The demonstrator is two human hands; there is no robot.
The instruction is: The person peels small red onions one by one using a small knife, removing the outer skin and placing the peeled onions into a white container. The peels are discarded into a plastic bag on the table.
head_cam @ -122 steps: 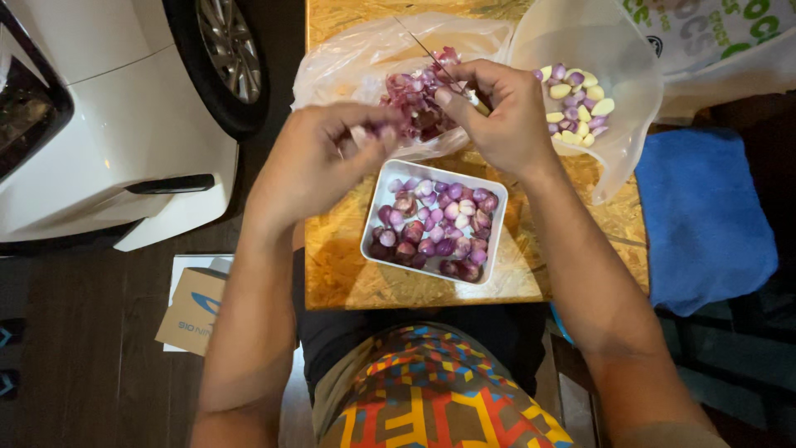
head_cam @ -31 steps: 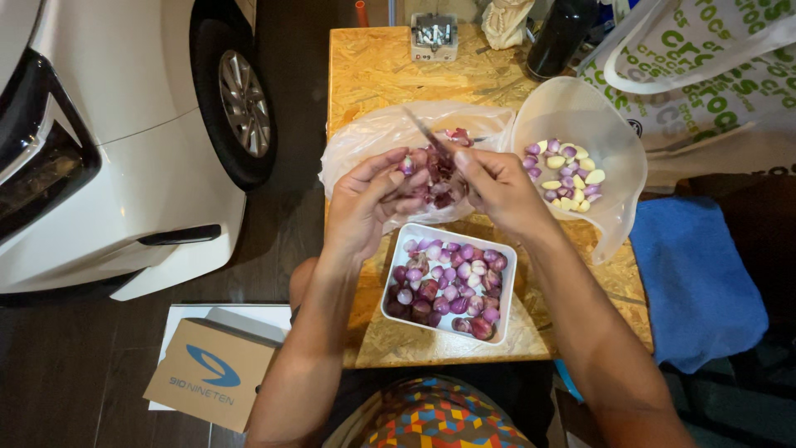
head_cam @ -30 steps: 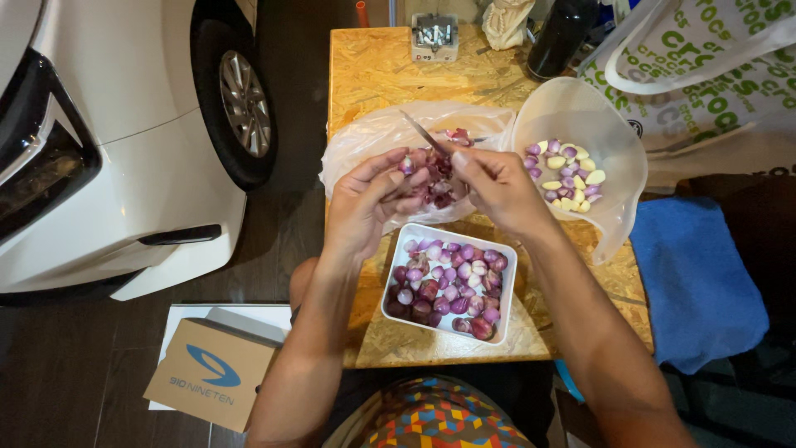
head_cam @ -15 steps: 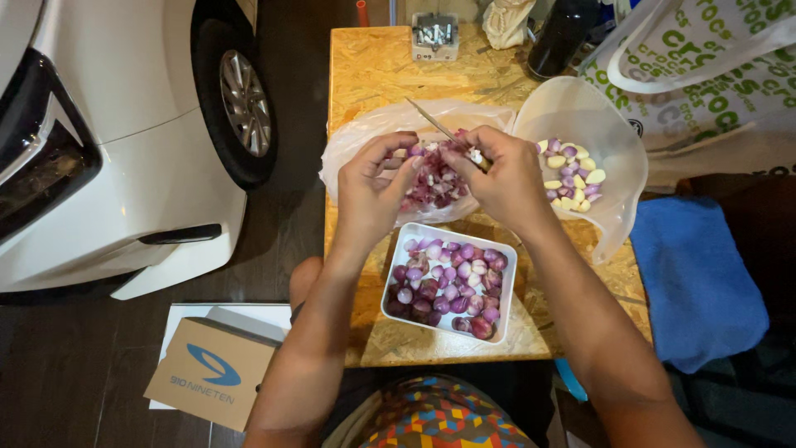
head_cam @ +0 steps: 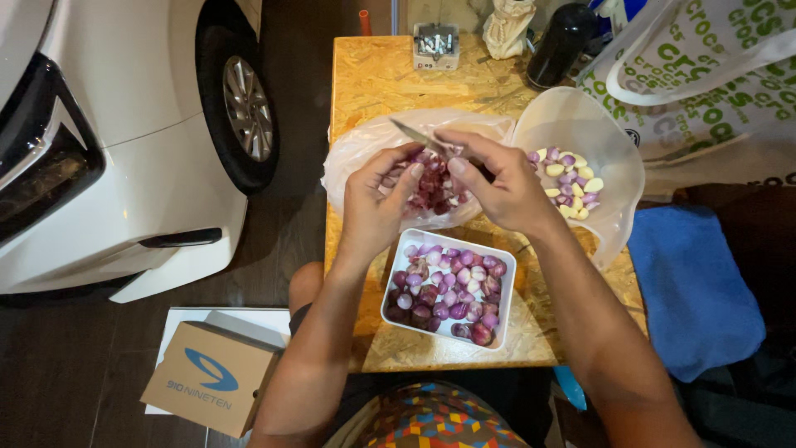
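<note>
Hazard: the knife (head_cam: 419, 137) blade projects from the right hand (head_cam: 497, 187) up and left, and passes close to the left hand (head_cam: 375, 203) fingertips. A slip on thin, slick shallot skin would likely drive the edge toward those fingertips. Cause: both hands work close together, raised above the tray (head_cam: 396, 274), with no surface bracing them.

Second hazard: a dropped shallot (head_cam: 414, 170) could fall into the wrong container. The peel bag (head_cam: 365, 149) lies directly beyond the tray, and the clear bowl (head_cam: 618, 166) of peeled pieces sits beyond the tray and to its right, so the three lie close together.

Third hazard: the tray sits at the near edge of the table (head_cam: 373, 75). A nudge from a forearm could push it off toward the lap.

Grip, right hand: closed around the knife handle, thumb and forefinger pinched forward near the blade base.

Grip, left hand: fingers curled nearly closed, pinching a small purple shallot between thumb and fingertips. Most of the shallot is hidden by the fingers.

Location: the held shallot is above the peel bag, just beyond the tray's far rim.
</note>
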